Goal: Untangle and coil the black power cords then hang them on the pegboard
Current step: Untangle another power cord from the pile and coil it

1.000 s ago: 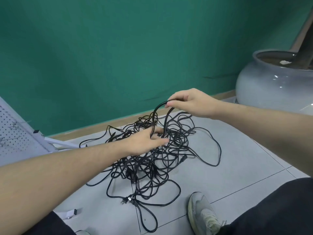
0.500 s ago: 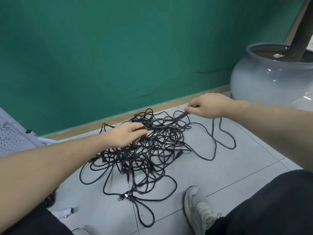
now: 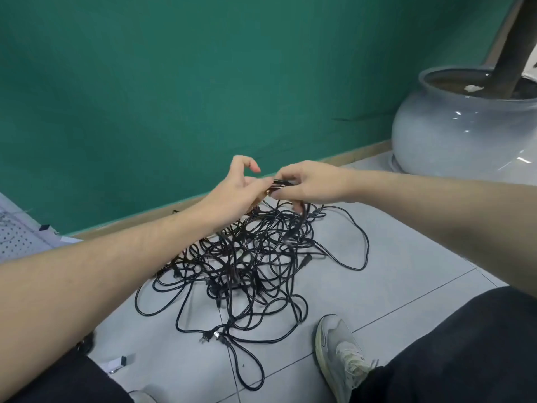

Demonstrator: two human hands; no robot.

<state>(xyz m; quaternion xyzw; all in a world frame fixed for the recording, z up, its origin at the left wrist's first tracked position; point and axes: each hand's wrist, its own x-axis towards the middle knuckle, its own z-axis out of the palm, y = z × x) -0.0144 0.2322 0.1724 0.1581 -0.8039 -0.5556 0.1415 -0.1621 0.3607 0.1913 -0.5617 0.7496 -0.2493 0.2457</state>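
Black power cords (image 3: 250, 257) pinched between both hands' fingers, left hand (image 3: 232, 196) and right hand (image 3: 311, 184) touching above the tangle.

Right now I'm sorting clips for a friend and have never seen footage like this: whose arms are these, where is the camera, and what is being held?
There is no machine here. The camera sits on a person's head and looks forward and down, so the two bare arms reaching in are the wearer's own.

On the grey tiled floor lies a tangled heap of black power cords, with a couple of plugs at its near edge. The left hand and the right hand meet above the heap's far side, and both pinch a small bunch of cord strands between them.

At the left edge a white pegboard shows. A large grey pot stands far right by the green wall, and the person's grey shoe is at the bottom.
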